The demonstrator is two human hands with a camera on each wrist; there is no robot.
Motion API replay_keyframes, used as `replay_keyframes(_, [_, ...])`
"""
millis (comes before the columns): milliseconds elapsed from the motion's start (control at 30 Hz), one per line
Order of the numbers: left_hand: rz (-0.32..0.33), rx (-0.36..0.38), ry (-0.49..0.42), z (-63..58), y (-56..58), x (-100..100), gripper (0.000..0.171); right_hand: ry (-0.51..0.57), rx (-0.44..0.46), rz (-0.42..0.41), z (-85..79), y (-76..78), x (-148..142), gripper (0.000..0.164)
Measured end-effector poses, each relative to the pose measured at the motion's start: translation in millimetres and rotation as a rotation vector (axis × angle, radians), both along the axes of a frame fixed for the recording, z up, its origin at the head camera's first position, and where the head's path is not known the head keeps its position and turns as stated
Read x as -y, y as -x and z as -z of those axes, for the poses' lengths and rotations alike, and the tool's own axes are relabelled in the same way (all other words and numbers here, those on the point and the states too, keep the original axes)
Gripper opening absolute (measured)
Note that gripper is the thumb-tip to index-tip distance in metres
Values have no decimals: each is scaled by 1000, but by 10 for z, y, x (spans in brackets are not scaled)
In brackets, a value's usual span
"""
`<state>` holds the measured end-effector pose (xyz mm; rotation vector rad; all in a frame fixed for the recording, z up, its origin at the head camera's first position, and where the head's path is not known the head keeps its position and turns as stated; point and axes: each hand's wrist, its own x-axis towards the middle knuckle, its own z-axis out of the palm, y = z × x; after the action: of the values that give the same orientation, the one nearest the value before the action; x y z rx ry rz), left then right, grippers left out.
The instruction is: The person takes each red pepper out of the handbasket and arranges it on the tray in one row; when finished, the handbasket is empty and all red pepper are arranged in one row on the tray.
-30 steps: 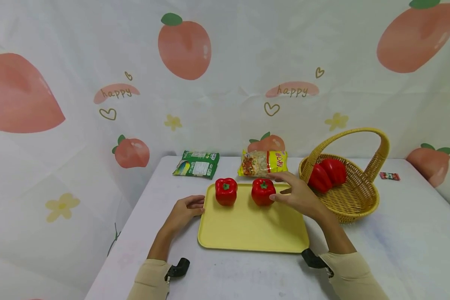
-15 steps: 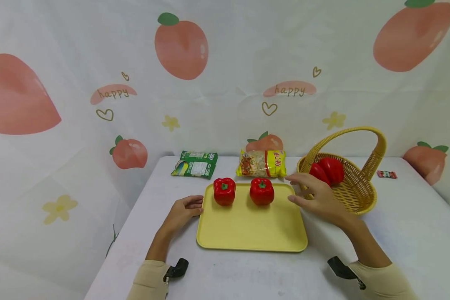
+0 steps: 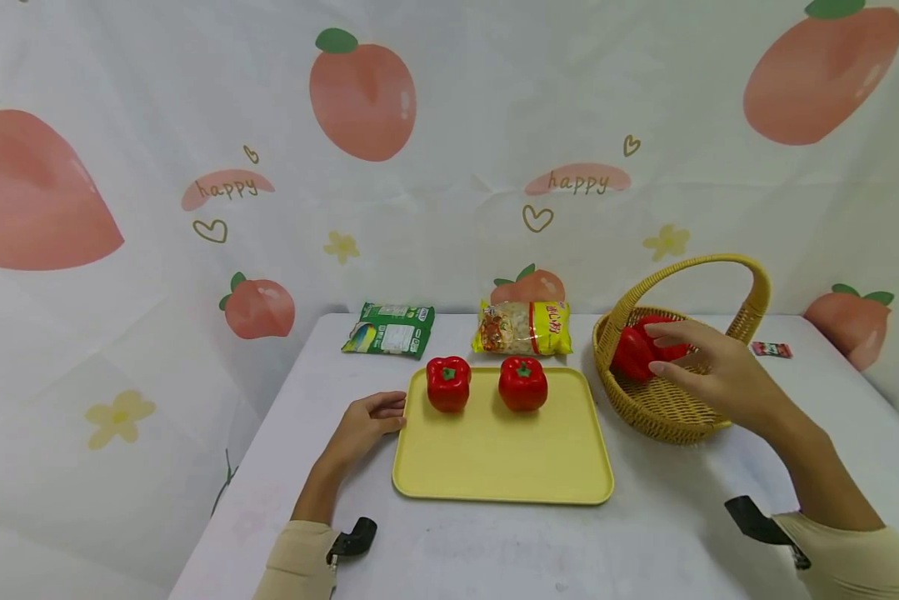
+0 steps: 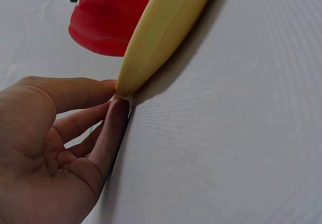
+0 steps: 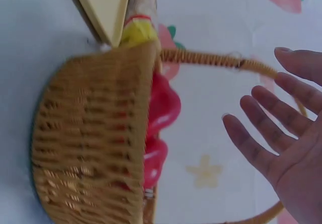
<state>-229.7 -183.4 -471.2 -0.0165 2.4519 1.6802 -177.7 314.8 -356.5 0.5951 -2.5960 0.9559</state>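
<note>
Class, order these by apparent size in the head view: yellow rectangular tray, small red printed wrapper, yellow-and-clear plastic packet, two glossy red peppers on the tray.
1. Yellow rectangular tray
2. Yellow-and-clear plastic packet
3. Left red pepper and right red pepper: too alike to rank
4. Small red printed wrapper

backdrop [image 3: 449, 204]: "happy" twice | yellow packet [image 3: 522, 327], green packet [image 3: 391, 329], small wrapper [image 3: 772, 350]: print too small

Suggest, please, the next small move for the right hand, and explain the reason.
Probably the right hand should lower a little, bringing its fingers to a red pepper in the basket. The hand is open above the basket and holds nothing, and the right wrist view shows a gap between fingers and peppers.
</note>
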Motion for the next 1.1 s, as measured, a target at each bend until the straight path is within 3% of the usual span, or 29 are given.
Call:
replay_keyframes(433, [10, -18, 10, -3, -28, 12, 47, -11, 255, 113, -156, 463, -272, 56])
replay_keyframes(667, [10, -15, 7, -8, -26, 18, 48, -38, 354, 66, -122, 704, -224, 66])
replay_keyframes(1100, [4, -18, 10, -20, -39, 6, 47, 2, 483, 20, -133, 1012, -262, 59])
